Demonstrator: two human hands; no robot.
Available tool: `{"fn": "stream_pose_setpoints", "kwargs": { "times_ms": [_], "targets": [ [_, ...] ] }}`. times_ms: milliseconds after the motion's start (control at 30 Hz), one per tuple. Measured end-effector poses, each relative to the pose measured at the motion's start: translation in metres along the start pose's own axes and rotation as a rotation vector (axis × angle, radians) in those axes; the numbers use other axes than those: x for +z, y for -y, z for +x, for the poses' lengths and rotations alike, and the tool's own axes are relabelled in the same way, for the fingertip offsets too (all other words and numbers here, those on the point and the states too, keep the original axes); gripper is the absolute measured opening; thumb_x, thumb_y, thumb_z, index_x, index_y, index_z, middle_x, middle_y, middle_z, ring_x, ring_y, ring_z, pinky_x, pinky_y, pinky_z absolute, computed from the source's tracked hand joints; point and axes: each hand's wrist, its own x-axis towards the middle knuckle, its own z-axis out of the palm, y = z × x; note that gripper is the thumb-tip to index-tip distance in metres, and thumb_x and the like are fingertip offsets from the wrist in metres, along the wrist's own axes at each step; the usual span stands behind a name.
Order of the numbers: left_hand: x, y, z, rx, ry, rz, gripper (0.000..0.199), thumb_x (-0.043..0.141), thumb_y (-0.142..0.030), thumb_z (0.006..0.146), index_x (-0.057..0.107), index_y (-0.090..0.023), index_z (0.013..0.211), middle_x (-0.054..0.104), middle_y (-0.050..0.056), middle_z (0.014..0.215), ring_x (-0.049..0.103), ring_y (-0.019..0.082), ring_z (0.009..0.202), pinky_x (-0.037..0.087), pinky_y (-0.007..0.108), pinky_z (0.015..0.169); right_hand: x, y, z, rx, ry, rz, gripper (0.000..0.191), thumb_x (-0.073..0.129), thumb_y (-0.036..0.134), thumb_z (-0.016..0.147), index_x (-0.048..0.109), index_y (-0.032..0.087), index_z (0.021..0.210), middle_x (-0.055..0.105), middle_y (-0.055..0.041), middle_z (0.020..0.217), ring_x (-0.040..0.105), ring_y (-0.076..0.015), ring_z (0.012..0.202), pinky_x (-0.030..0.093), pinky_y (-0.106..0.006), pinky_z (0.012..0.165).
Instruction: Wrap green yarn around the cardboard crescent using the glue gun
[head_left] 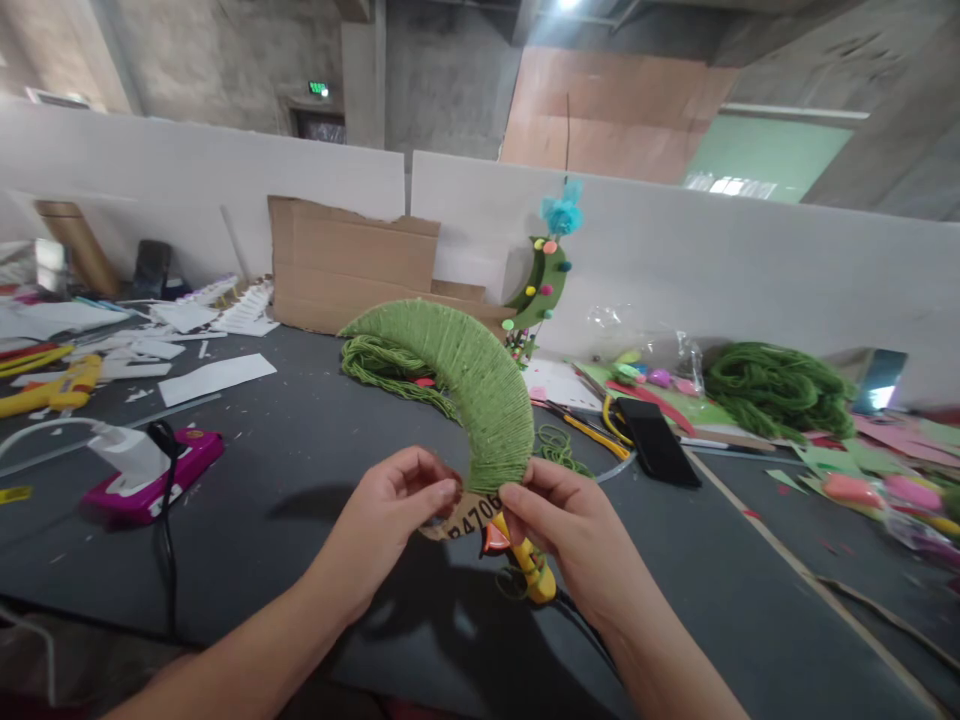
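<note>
A crescent-shaped piece of cardboard [491, 390] wrapped in green yarn is held up over the dark table. Its lower end shows bare brown cardboard with printed characters. My left hand [401, 505] pinches that bare tip from the left, its fingertips partly hidden. On the right, my right hand [559, 505] grips the crescent between thumb and fingers at the lower edge of the wrapped yarn. Just beneath it lies a yellow glue gun [538, 575], partly covered by the cardboard. Loose green yarn [382, 360] lies behind the crescent.
A magenta power strip [202, 455] with a white plug and another yellow glue gun [75, 388] are at left, near paper scraps. A phone [656, 440], scissors [592, 432] and a green yarn bundle [776, 385] lie right. A decorated green crescent [546, 280] stands behind.
</note>
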Motion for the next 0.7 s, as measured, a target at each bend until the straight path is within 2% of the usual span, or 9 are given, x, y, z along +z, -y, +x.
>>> {"fn": "stream_pose_setpoints", "kwargs": {
  "times_ms": [67, 133, 200, 267, 400, 533, 700],
  "targets": [
    [-0.004, -0.003, 0.001, 0.121, -0.156, 0.143, 0.011, 0.057, -0.028, 0.076, 0.058, -0.017, 0.074, 0.059, 0.000, 0.077, 0.055, 0.012, 0.075, 0.042, 0.021, 0.070, -0.001, 0.001, 0.000, 0.001, -0.028, 0.011, 0.017, 0.062, 0.029, 0.070, 0.055, 0.015, 0.062, 0.049, 0.0057, 0.044, 0.038, -0.0046, 0.039, 0.030, -0.018, 0.040],
    [-0.006, -0.008, -0.001, 0.234, -0.255, 0.304, 0.015, 0.052, -0.029, 0.080, 0.062, -0.018, 0.074, 0.059, 0.001, 0.082, 0.054, 0.013, 0.081, 0.040, 0.023, 0.076, -0.002, 0.002, 0.001, -0.002, -0.043, 0.017, 0.018, 0.062, 0.029, 0.070, 0.055, 0.016, 0.062, 0.049, 0.0059, 0.045, 0.038, -0.0046, 0.038, 0.030, -0.017, 0.039],
    [-0.007, -0.012, -0.004, 0.299, -0.232, 0.409, 0.018, 0.050, -0.028, 0.081, 0.064, -0.019, 0.074, 0.059, 0.001, 0.083, 0.054, 0.014, 0.081, 0.039, 0.023, 0.077, -0.002, 0.002, 0.000, -0.008, -0.056, 0.001, 0.018, 0.063, 0.030, 0.069, 0.055, 0.016, 0.062, 0.050, 0.0055, 0.046, 0.041, -0.0052, 0.039, 0.032, -0.018, 0.039],
    [-0.004, -0.012, -0.007, 0.302, -0.139, 0.427, 0.014, 0.053, -0.026, 0.078, 0.065, -0.019, 0.076, 0.060, 0.001, 0.082, 0.055, 0.014, 0.079, 0.040, 0.024, 0.075, -0.001, 0.002, 0.000, -0.010, -0.065, -0.020, 0.017, 0.063, 0.030, 0.069, 0.056, 0.015, 0.064, 0.051, 0.0045, 0.049, 0.044, -0.0062, 0.042, 0.034, -0.018, 0.041],
    [0.003, -0.006, -0.010, 0.241, -0.016, 0.340, 0.010, 0.059, -0.021, 0.073, 0.065, -0.019, 0.080, 0.062, 0.001, 0.081, 0.056, 0.015, 0.078, 0.043, 0.025, 0.073, 0.001, 0.002, 0.000, -0.029, -0.054, -0.056, 0.017, 0.061, 0.030, 0.071, 0.057, 0.015, 0.067, 0.052, 0.0037, 0.050, 0.044, -0.0066, 0.045, 0.036, -0.018, 0.043],
    [0.008, -0.005, -0.010, 0.064, 0.051, 0.132, 0.013, 0.057, -0.023, 0.075, 0.066, -0.019, 0.084, 0.066, 0.002, 0.082, 0.059, 0.015, 0.076, 0.046, 0.026, 0.071, 0.002, 0.002, 0.000, -0.039, -0.047, -0.083, 0.017, 0.059, 0.029, 0.072, 0.056, 0.015, 0.065, 0.051, 0.0034, 0.049, 0.042, -0.0068, 0.045, 0.034, -0.018, 0.043],
    [0.012, -0.010, -0.012, -0.078, 0.072, -0.069, 0.016, 0.062, -0.024, 0.071, 0.065, -0.016, 0.084, 0.066, 0.001, 0.067, 0.058, 0.012, 0.056, 0.046, 0.021, 0.048, 0.004, 0.002, -0.002, -0.051, -0.036, -0.122, 0.016, 0.058, 0.030, 0.074, 0.056, 0.016, 0.067, 0.052, 0.0029, 0.051, 0.045, -0.0085, 0.048, 0.035, -0.020, 0.046]
  ]
}}
